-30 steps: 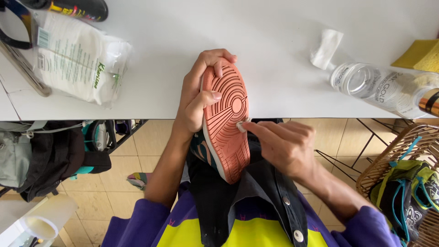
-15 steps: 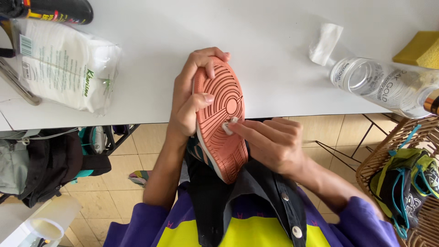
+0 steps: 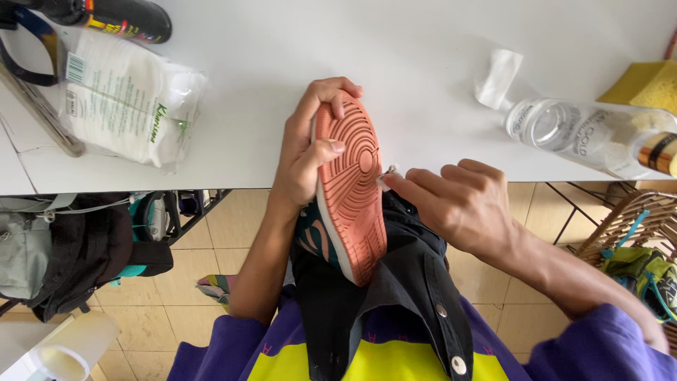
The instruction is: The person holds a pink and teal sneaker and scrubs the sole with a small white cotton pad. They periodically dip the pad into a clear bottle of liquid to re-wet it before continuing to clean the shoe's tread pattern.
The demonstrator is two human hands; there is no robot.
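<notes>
From my remote seat I counted 1 white table (image 3: 423, 42) filling the top of the view, its near edge running across the middle. On it lay 1 clear plastic pack of white pads (image 3: 130, 106) at the left, 1 clear plastic bottle (image 3: 592, 137) on its side at the right, 1 yellow sponge (image 3: 645, 85) in the far right corner, 1 dark can (image 3: 120, 17) at the top left, and 1 scrap of white tissue (image 3: 499, 77) just beside the bottle's mouth.

I saw 1 sneaker (image 3: 351, 187), held sole-up over the table's near edge and above my dark apron (image 3: 395, 310). Its outsole was salmon orange, moulded in concentric rings around a pivot circle at the forefoot, with a pale midsole edge and a teal-patterned upper showing low on its left side. The toe pointed away from me, reaching over the table; the heel hung toward my lap.

My left hand (image 3: 307, 152) wrapped the forefoot, fingers curled over the toe and thumb pressed across the sole, gripping it firmly. My right hand (image 3: 458, 201) had fingers drawn narrowly together, pinching 1 small white wad (image 3: 386, 173) against the sole's right edge.

Below the table sat 1 black bag (image 3: 77, 254) at the left and 1 wicker basket (image 3: 627, 226) at the right.
</notes>
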